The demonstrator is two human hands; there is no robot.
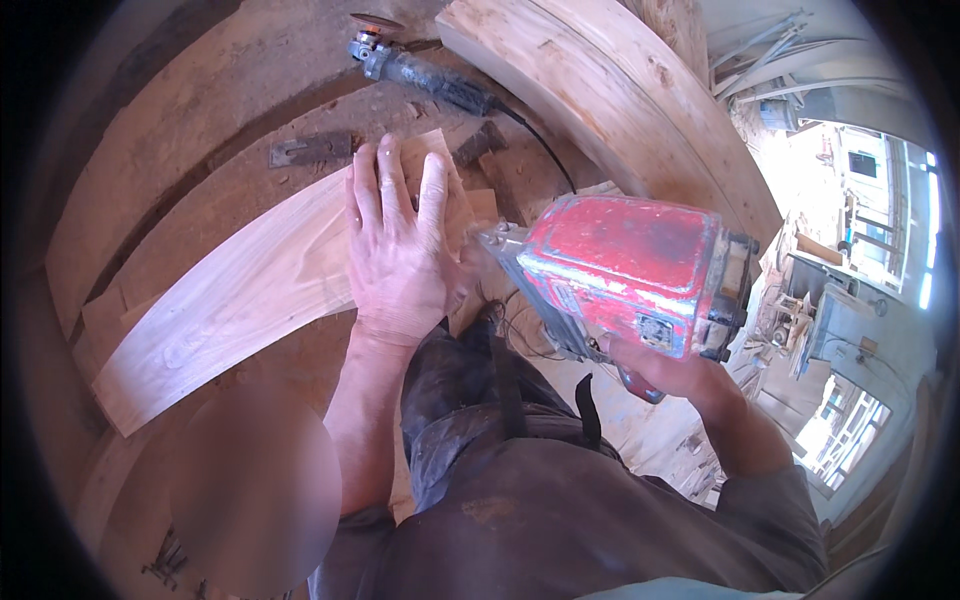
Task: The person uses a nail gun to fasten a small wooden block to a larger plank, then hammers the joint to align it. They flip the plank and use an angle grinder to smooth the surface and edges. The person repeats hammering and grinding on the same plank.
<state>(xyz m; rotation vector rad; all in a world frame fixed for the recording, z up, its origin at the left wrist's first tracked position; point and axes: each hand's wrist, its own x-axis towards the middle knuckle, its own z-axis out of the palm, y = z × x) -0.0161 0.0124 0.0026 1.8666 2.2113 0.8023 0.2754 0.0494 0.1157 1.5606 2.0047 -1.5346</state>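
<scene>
Left hand [398, 265] lay fingers-spread on pale curved wooden board [240, 270]; right hand [660, 370] gripped scuffed red boxy power tool [620, 245], small label [655, 332] illegible.

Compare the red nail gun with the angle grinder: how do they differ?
The nail gun is red and bulky; the angle grinder is grey-black and slimmer. The nail gun is gripped by the right hand; the angle grinder lies untouched beyond the left hand. Both are handheld power tools.

Smooth wooden board [240, 270], scuffed glossy tool [625, 245]
</scene>
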